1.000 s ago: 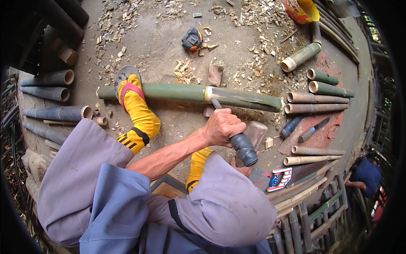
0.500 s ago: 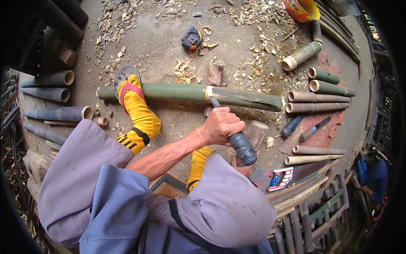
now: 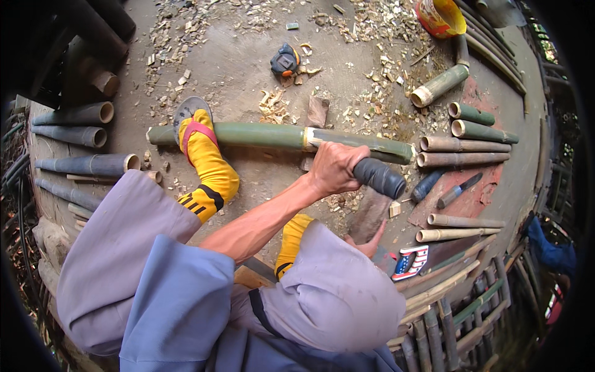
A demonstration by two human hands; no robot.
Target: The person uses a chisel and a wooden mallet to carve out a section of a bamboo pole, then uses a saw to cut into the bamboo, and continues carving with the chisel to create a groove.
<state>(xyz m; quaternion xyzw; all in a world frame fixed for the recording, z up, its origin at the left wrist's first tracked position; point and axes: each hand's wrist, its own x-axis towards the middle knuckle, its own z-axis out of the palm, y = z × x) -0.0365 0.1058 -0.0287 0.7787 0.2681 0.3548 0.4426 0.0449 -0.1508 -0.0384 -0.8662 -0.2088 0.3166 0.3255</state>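
Observation:
My left hand [image 3: 336, 167] grips a chisel by its thick, black-taped handle [image 3: 381, 178]; the blade is hidden by the hand. The fist is at the near side of a long green bamboo pole [image 3: 263, 135], close to a pale notch at its joint. My left foot [image 3: 201, 146], in a yellow sock and sandal, rests on the pole's left part. Beside my right knee, my right hand [image 3: 367, 243] holds a thick brown wooden block [image 3: 370, 214]; the knee hides part of this hand. A wood piece [image 3: 318, 111] props the pole near the joint.
Cut bamboo lengths lie at right [image 3: 465, 144] and left [image 3: 87, 164]. A knife [image 3: 460, 191] lies on a red mat, with a handsaw [image 3: 412, 261] nearer. Beyond the pole are a tape measure [image 3: 285, 60], wood chips and a yellow-red bucket [image 3: 441, 18].
My left hand has moved slightly up and right, swinging the chisel handle's end up and right so the tool lies flatter. The blade, seen before at the joint, is now hidden.

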